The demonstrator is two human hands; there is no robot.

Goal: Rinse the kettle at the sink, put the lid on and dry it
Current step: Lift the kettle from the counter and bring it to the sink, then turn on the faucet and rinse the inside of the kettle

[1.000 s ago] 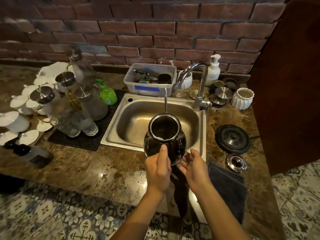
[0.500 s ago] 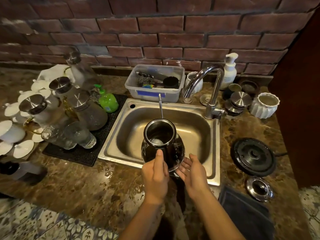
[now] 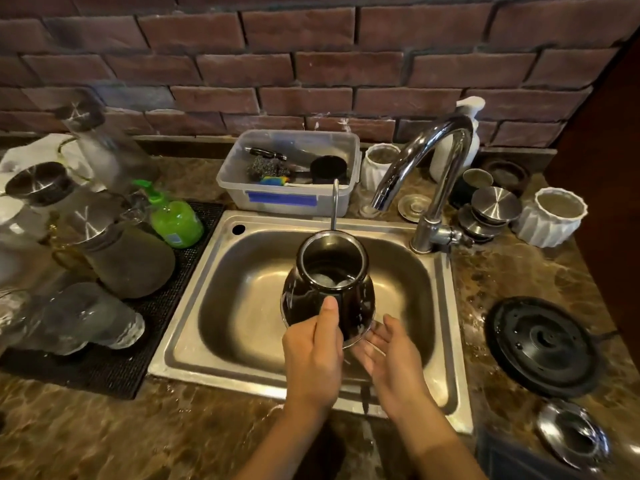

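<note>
No legible text, brand, number or sign appears anywhere in the view. The blue label (image 3: 282,198) on the front of the clear tub (image 3: 349,199) behind the sink shows no writing that can be made out, and the sticker on the green bottle (image 3: 176,223) carries print too blurred to read. The crossed light streaks on two jar lids (image 3: 83,114) at left are not readable characters.

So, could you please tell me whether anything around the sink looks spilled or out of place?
Water is pooled on the countertop before the sink. The kettle's lid still lies off, at right.
</note>
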